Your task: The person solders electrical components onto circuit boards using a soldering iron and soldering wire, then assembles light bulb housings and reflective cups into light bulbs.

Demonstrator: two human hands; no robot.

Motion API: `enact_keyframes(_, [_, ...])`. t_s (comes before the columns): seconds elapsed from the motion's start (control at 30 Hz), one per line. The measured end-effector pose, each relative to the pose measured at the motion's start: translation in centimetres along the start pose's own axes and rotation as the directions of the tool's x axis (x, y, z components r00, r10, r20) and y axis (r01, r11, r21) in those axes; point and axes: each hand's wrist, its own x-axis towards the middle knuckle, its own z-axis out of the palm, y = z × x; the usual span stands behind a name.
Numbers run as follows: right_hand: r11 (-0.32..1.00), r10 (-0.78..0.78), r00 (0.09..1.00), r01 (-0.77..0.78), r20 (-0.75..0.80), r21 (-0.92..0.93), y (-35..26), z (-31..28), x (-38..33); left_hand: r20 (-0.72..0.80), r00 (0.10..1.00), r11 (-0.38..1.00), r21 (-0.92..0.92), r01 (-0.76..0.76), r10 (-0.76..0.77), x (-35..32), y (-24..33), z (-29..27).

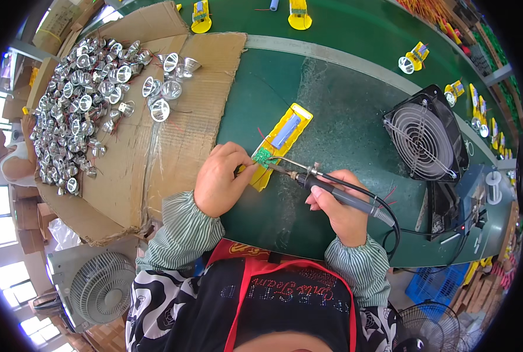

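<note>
Both hands are working at 1 yellow casing (289,142), which is lying on the green worktop (343,100) in the middle of the scene, angled from far right to near left. 1 blue battery (286,131) is sitting in its far half; 1 green circuit board (263,157) is resting at its near half. Left hand (223,179) is pinching at the board's left edge, thumb and index together; exact contact is partly hidden by the fingers. Right hand (343,208) is grasping the grey handle of a soldering iron (346,198), tip pointing left at the board. Can't tell if the tip is touching. A thin metal tube (293,162) fixed to the iron is also reaching toward the board.

Right of the casing, a black fan (422,138) with a wire guard is standing tilted. Beyond it, near the right end, a white spool (493,179) is standing. On the left, a cardboard sheet (185,135) is covering part of the worktop and carrying a big pile of silver lamp cups (82,105), with a smaller cluster lying to the right of the pile.
</note>
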Motion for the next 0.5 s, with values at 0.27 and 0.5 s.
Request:
enact_keyframes(0.27, [1.0,-0.011,1.0,0.011,0.013,-0.027,0.25,-0.12,0.28,-0.02,1.0,1.0,0.01,0.001,-0.001,0.11,-0.07,0.02])
enact_keyframes(0.5, [0.998,-0.056,0.998,0.056,-0.038,0.007,-0.51,-0.62,-0.09,-0.019,1.0,1.0,0.024,0.006,-0.006,0.28,0.18,0.13])
